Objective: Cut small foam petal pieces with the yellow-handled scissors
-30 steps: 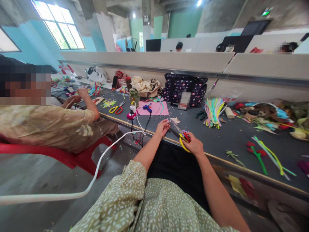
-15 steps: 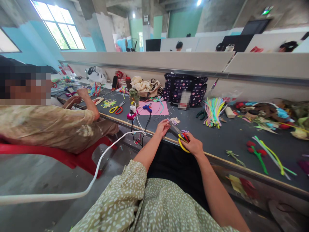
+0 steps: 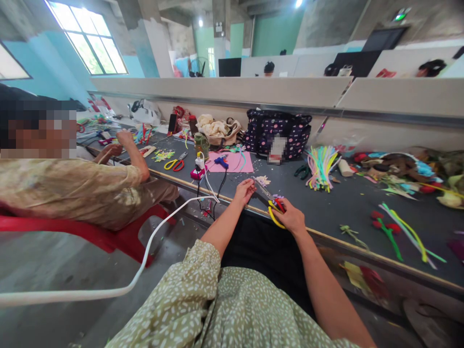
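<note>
Before the bag (image 3: 261,133), we are likely snipping, right hand (image 3: 293,216) wrapped round scissors (image 3: 271,205), left hand (image 3: 245,191) curled, its hold unclear to us; the next cut wants steadiness.

1 cam, head-worn, wide view. Looks forward and down from above the wearer's patterned shirt (image 3: 246,304), which fills bottom centre, nearest the lens. Left hand (image 3: 245,192) and right hand (image 3: 292,217) sit near mid-frame, close in, at the front edge of the table (image 3: 308,205). That edge slopes down toward frame right. Partition (image 3: 217,89) is farther off; window (image 3: 87,38) well back, upper left. Co-worker (image 3: 65,188) is near, side-on, at frame left.
</note>
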`<action>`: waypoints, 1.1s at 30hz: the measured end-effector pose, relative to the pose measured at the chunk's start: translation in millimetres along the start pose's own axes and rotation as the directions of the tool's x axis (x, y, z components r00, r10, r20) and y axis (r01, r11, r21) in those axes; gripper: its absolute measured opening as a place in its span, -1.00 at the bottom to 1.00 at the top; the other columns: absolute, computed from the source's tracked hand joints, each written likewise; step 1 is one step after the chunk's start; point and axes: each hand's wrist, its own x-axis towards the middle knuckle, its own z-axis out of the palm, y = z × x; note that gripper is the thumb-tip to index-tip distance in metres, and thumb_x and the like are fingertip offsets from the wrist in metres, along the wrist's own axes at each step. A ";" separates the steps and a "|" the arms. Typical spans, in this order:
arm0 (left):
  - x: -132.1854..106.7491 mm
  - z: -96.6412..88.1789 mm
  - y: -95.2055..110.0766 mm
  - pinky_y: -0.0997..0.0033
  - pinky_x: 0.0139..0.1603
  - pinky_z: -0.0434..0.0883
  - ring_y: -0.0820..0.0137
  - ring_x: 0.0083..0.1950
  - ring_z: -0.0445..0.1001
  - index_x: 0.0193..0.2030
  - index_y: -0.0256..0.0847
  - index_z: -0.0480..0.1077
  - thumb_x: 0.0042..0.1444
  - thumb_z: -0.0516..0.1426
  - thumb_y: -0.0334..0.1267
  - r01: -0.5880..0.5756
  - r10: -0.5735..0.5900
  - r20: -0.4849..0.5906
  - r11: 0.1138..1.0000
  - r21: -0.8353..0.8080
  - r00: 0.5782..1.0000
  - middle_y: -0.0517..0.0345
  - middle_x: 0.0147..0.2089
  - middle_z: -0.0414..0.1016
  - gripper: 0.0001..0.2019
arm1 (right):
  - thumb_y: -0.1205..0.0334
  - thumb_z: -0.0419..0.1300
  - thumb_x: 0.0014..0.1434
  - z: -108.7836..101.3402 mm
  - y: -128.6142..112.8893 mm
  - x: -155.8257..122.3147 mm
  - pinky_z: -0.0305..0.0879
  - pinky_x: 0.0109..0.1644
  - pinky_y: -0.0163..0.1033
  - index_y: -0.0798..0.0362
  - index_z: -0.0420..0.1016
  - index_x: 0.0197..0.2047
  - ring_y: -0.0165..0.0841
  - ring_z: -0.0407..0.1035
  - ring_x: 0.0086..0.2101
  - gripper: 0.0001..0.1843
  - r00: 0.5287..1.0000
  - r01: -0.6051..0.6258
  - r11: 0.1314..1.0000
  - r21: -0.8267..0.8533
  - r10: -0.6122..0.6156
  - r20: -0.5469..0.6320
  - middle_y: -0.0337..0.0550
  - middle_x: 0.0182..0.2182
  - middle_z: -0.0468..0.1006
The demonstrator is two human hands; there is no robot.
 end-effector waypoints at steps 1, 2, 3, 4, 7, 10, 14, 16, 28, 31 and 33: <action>-0.1 -0.1 0.1 0.47 -0.28 0.36 0.61 -0.52 0.33 -0.37 -0.32 0.40 -0.22 0.30 -0.42 0.000 0.000 0.007 1.000 -0.002 1.000 0.26 -0.54 0.39 -0.78 | -0.22 0.06 0.03 0.0 0.1 0.1 0.24 -0.32 -0.24 -0.14 0.35 0.01 -0.24 0.45 -0.32 -0.46 1.000 0.003 1.000 -0.002 -0.003 0.003 -0.23 -0.31 0.57; -0.2 -0.3 0.3 0.47 -0.28 0.36 0.60 -0.52 0.33 -0.37 -0.32 0.41 -0.22 0.30 -0.42 0.000 0.000 0.010 1.000 -0.002 1.000 0.25 -0.53 0.39 -0.77 | -0.22 0.07 0.03 0.0 0.2 0.2 0.24 -0.32 -0.24 -0.14 0.35 0.01 -0.24 0.45 -0.32 -0.47 1.000 0.008 1.000 -0.003 -0.008 0.005 -0.22 -0.30 0.57; -0.3 -0.4 0.6 0.46 -0.28 0.36 0.60 -0.51 0.34 -0.36 -0.32 0.41 -0.22 0.30 -0.42 -0.001 0.001 0.011 1.000 0.001 1.000 0.25 -0.53 0.40 -0.77 | -0.22 0.07 0.03 -0.1 0.2 0.3 0.24 -0.32 -0.24 -0.14 0.35 0.01 -0.24 0.45 -0.32 -0.47 1.000 0.011 1.000 -0.002 -0.011 0.008 -0.22 -0.30 0.57; -0.5 -0.5 0.8 0.46 -0.27 0.37 0.59 -0.50 0.34 -0.36 -0.32 0.41 -0.21 0.30 -0.41 -0.003 0.003 0.008 1.000 0.005 1.000 0.23 -0.52 0.40 -0.77 | -0.22 0.07 0.03 -0.2 0.2 0.5 0.23 -0.32 -0.24 -0.14 0.35 0.00 -0.24 0.45 -0.32 -0.47 1.000 0.009 1.000 0.004 -0.009 0.008 -0.22 -0.29 0.57; -1.0 -0.1 1.1 0.46 -0.26 0.37 0.60 -0.49 0.34 -0.35 -0.32 0.40 -0.21 0.30 -0.40 -0.025 0.025 -0.013 0.999 0.024 1.000 0.20 -0.46 0.43 -0.77 | -0.24 0.06 0.02 -0.1 0.5 1.1 0.23 -0.31 -0.24 -0.13 0.35 -0.01 -0.23 0.44 -0.29 -0.46 1.000 -0.025 0.999 0.033 0.025 -0.003 -0.22 -0.28 0.57; -1.4 1.6 0.0 0.46 -0.29 0.37 0.61 -0.50 0.33 -0.35 -0.31 0.40 -0.22 0.29 -0.39 -0.050 0.052 -0.030 0.996 0.067 0.998 0.23 -0.47 0.41 -0.77 | -0.26 0.07 0.01 1.1 1.7 2.3 0.22 -0.31 -0.24 -0.13 0.36 -0.02 -0.23 0.44 -0.29 -0.45 0.998 -0.054 0.997 0.058 0.055 -0.005 -0.20 -0.28 0.57; -0.4 6.1 -3.8 0.49 -0.41 0.34 0.61 -0.57 0.28 -0.39 -0.31 0.39 -0.18 0.26 -0.37 -0.066 0.072 -0.016 0.961 0.268 0.997 0.28 -0.55 0.34 -0.83 | -0.24 0.10 -0.01 3.4 4.7 4.8 0.24 -0.28 -0.23 -0.13 0.36 -0.04 -0.23 0.44 -0.25 -0.46 0.998 -0.062 0.990 0.129 0.063 -0.007 -0.20 -0.23 0.56; 1.2 8.9 -5.3 0.51 -0.47 0.30 0.61 -0.61 0.24 -0.38 -0.31 0.41 -0.14 0.22 -0.38 -0.082 0.086 0.011 0.880 0.467 0.996 0.29 -0.57 0.31 -0.87 | -0.23 0.12 -0.03 4.0 6.2 6.1 0.25 -0.26 -0.23 -0.13 0.36 -0.05 -0.24 0.43 -0.23 -0.47 0.997 -0.075 0.979 0.191 0.078 -0.010 -0.20 -0.22 0.56; -2.7 30.9 -4.3 0.41 -0.15 0.33 0.36 -0.20 0.43 -0.27 -0.23 0.47 -0.04 0.21 -0.24 -0.271 -0.016 0.274 -0.222 0.937 0.962 0.04 -0.21 0.48 -0.82 | -0.23 0.14 -0.06 3.1 4.5 6.9 0.24 -0.29 -0.24 -0.12 0.38 -0.09 -0.25 0.44 -0.29 -0.47 0.995 -0.084 0.962 0.259 0.095 -0.030 -0.22 -0.29 0.57; -8.2 31.3 -7.7 0.40 -0.10 0.31 0.35 -0.13 0.41 -0.26 -0.21 0.45 0.03 0.17 -0.24 -0.268 0.023 0.286 -0.290 0.919 0.958 0.02 -0.15 0.47 -0.85 | -0.22 0.14 -0.05 4.5 5.1 7.2 0.23 -0.29 -0.24 -0.12 0.37 -0.08 -0.25 0.44 -0.28 -0.48 0.995 -0.089 0.965 0.248 0.099 -0.026 -0.22 -0.28 0.57; -8.8 27.8 -9.3 0.40 -0.07 0.29 0.36 -0.11 0.40 -0.28 -0.20 0.45 0.06 0.13 -0.27 -0.286 0.055 0.313 -0.285 0.915 0.948 0.02 -0.15 0.46 -0.88 | -0.22 0.14 -0.04 5.9 5.9 7.4 0.23 -0.28 -0.24 -0.13 0.37 -0.08 -0.24 0.44 -0.27 -0.49 0.995 -0.090 0.968 0.234 0.099 -0.027 -0.22 -0.26 0.57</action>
